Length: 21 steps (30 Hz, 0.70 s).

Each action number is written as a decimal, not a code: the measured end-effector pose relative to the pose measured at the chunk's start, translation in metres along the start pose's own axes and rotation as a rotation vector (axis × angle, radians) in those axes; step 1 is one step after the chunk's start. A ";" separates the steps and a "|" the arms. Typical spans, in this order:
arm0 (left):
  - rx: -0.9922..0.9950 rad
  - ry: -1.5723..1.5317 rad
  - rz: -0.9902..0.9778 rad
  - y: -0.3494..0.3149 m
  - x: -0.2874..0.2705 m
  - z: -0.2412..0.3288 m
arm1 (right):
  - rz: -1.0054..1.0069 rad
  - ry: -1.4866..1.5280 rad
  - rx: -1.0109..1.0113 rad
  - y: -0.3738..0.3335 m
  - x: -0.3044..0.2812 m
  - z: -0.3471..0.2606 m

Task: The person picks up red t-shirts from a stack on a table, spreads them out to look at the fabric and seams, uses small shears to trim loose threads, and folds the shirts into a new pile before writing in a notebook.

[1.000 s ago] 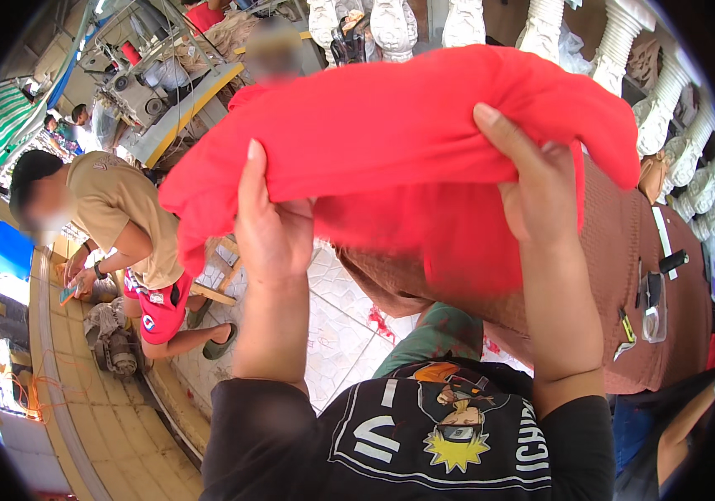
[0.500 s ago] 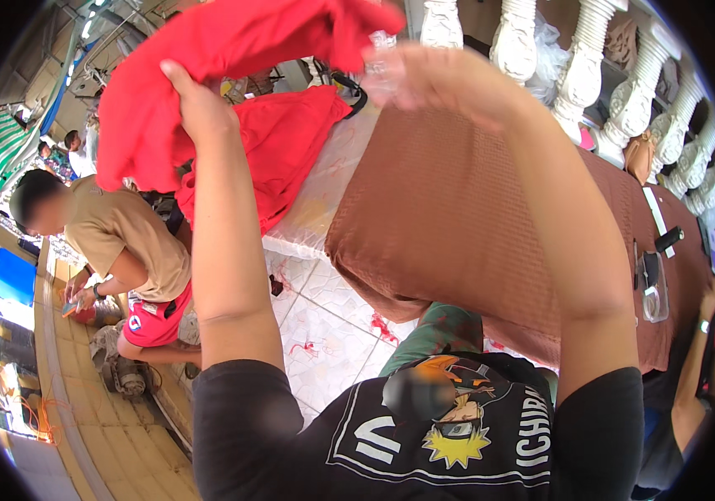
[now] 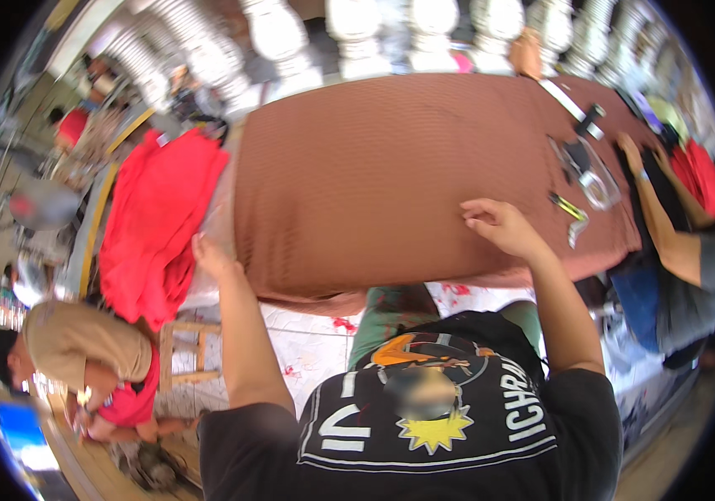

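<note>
My left hand is beside the right edge of a heap of red cloth, at the left end of the work surface. Its fingers look extended and grip nothing that I can see; slight blur hides whether it touches the cloth. Over the brown textured cloth that covers the table, my right hand hovers with its fingers loosely bent and apart, empty. To the right of that hand lies a small yellow-green and black tool with a pale curved piece beside it.
A clear pouch, a white strip and a black object lie at the table's right. There a co-worker's arms reach over black cloth. White balusters line the back. A wooden stool and a crouching person are lower left.
The red cloth raised in my left hand is now down on the left heap and let go. Both my hands have lowered, and my view has turned rightward.
</note>
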<state>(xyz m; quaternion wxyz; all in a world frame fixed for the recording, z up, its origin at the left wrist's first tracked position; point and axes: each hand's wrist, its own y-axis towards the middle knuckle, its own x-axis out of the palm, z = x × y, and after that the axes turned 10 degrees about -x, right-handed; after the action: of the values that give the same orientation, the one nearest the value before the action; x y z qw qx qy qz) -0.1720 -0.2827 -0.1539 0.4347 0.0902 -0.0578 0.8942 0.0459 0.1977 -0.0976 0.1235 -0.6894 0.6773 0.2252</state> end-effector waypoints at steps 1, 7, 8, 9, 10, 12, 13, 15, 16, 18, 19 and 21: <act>0.108 0.003 -0.026 -0.023 0.014 0.004 | 0.037 -0.062 -0.010 -0.010 -0.002 0.001; 0.630 0.575 -0.506 -0.173 0.086 0.011 | 0.171 -0.572 -0.141 -0.054 -0.026 -0.001; 0.759 0.658 -0.602 -0.195 0.095 0.008 | 0.222 -0.660 -0.210 -0.061 -0.032 0.001; 0.765 0.775 -0.669 -0.218 0.100 0.004 | 0.247 -0.660 -0.153 -0.068 -0.040 0.006; 0.808 0.873 -0.728 -0.238 0.103 -0.001 | 0.290 -0.730 -0.061 -0.074 -0.049 0.013; 0.830 1.039 -0.816 -0.258 0.109 -0.006 | 0.398 -0.866 0.016 -0.087 -0.065 0.031; 0.806 1.108 -0.848 -0.264 0.111 -0.007 | 0.439 -0.904 0.091 -0.092 -0.074 0.043; 0.737 1.135 -0.863 -0.270 0.113 -0.010 | 0.554 -0.976 0.188 -0.099 -0.089 0.065; 0.735 1.146 -0.879 -0.269 0.114 -0.010 | 0.598 -0.997 0.273 -0.101 -0.095 0.075; 0.747 1.137 -0.865 -0.268 0.114 -0.011 | 0.590 -1.051 0.248 -0.104 -0.105 0.091; 0.748 1.137 -0.859 -0.268 0.113 -0.011 | 0.558 -1.053 0.251 -0.105 -0.109 0.096; 0.760 1.124 -0.845 -0.268 0.113 -0.012 | 0.547 -1.061 0.219 -0.105 -0.114 0.102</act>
<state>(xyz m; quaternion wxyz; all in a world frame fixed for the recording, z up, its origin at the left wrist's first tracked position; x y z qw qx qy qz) -0.0306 -0.0291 -0.1352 0.6405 -0.2178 0.5176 0.5239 0.1375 0.3522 -0.1459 0.4521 -0.2672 0.6952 0.4908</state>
